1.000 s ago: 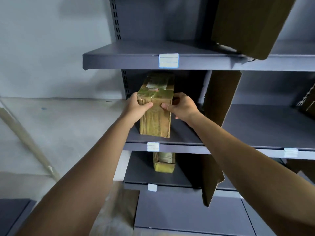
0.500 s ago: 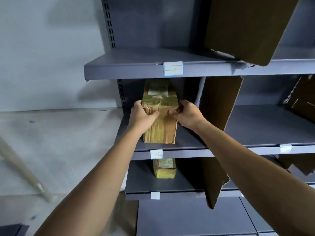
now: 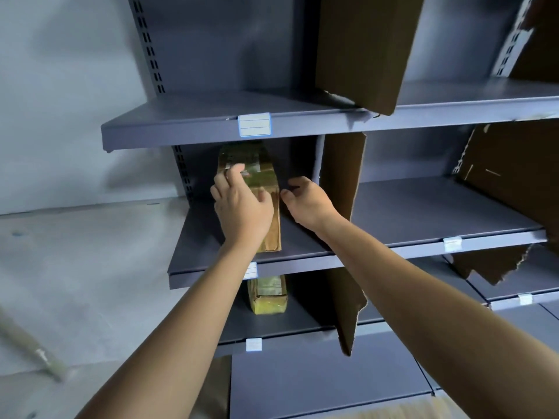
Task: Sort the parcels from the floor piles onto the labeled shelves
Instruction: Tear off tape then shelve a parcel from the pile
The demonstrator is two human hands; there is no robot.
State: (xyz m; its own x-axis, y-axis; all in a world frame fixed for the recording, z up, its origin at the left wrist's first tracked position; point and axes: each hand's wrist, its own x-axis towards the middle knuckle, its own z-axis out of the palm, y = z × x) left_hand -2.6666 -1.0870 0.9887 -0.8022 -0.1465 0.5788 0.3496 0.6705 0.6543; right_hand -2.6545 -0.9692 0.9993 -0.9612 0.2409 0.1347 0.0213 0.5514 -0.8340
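A tall brown parcel (image 3: 270,234) wrapped in shiny tape stands upright on the middle grey shelf (image 3: 378,256), at its left end. My left hand (image 3: 242,207) lies flat against the parcel's front and top with its fingers spread. My right hand (image 3: 308,201) hovers just right of the parcel, fingers loosely curled, not touching it and holding nothing. A white label (image 3: 250,271) sits on the shelf rim below the parcel, partly hidden by my left forearm.
A second taped parcel (image 3: 267,294) stands on the shelf below. An upright cardboard divider (image 3: 341,189) stands close to my right hand. More cardboard (image 3: 360,49) leans on the top shelf, which carries a label (image 3: 254,124). A pale stick (image 3: 36,349) lies on the floor at left.
Both hands gripped the parcel's top before. The right hand has let go and moved off to the right; the left hand has opened and now lies over the parcel, which stands farther back.
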